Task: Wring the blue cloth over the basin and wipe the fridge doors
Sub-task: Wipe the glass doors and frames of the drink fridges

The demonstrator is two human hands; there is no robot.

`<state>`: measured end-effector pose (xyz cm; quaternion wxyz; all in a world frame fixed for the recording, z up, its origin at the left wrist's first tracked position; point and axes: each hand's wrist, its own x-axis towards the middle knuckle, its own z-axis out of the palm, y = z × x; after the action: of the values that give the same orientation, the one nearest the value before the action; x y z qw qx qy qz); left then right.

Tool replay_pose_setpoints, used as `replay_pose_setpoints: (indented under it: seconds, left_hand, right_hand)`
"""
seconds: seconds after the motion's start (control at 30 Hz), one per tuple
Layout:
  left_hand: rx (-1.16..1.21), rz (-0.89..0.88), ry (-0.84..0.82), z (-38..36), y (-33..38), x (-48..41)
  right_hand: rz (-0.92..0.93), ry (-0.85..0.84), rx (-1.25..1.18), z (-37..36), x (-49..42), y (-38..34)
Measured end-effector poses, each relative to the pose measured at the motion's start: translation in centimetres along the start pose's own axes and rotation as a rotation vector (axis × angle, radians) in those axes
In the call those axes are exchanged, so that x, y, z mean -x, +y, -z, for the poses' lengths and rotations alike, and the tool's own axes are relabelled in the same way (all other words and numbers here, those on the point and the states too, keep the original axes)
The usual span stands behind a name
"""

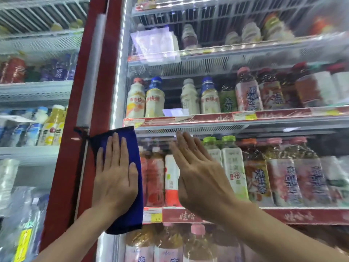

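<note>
On the glass fridge door [273, 127], near its left edge, our left hand [115, 178] lies flat with straight fingers and presses the blue cloth [132, 214] against the glass. The cloth sits just below the grey handle [90, 72] and next to the red frame [62, 167]. Our right hand [196, 176] is open too, fingers straight, held up just beside the cloth. We cannot tell if it touches the glass. Drink bottles [232, 167] stand on shelves behind the door.
</note>
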<state>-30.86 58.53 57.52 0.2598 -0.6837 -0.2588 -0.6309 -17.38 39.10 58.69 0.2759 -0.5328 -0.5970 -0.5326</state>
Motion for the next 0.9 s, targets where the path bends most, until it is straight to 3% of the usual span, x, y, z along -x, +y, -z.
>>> replay_pose_setpoints:
  seconds: [0.6, 0.9]
  left_hand:
    - [0.004, -0.319, -0.019, -1.2, 14.5, -3.1]
    - [0.083, -0.449, -0.059, -2.0, 23.3, -1.0]
  right_hand:
    - [-0.124, 0.138, 0.087, 2.1, 9.6, 7.7]
    - [-0.189, 0.109, 0.173, 5.4, 12.1, 11.2]
